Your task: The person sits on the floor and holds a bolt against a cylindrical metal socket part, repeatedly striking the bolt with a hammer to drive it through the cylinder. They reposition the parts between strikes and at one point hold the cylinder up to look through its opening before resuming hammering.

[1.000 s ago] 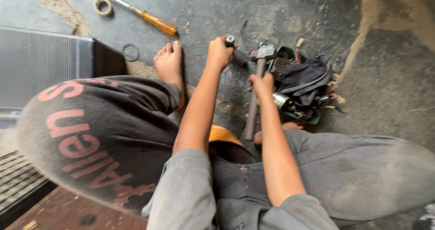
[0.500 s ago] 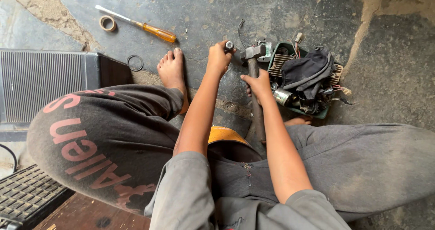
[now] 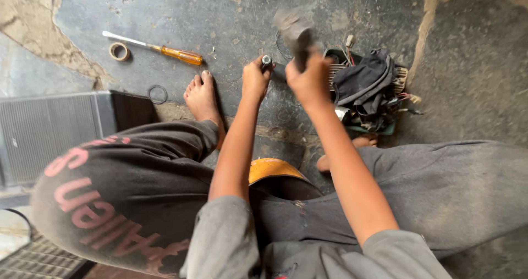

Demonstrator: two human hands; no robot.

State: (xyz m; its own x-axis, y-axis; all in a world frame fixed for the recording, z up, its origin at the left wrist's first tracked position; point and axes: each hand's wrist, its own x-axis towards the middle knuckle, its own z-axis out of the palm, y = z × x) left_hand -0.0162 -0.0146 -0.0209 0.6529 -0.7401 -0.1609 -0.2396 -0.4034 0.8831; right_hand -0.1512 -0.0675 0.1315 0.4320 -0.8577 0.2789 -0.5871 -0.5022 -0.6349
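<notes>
A short metal punch (image 3: 267, 61) is held upright in the closed left hand (image 3: 254, 80), while a blurred hammer (image 3: 295, 29) is gripped just right of it, raised above, by the right hand (image 3: 309, 80).

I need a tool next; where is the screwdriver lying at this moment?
In the head view, the orange-handled screwdriver lies on the concrete floor at upper left, beside the tape roll, beyond the bare foot.
</notes>
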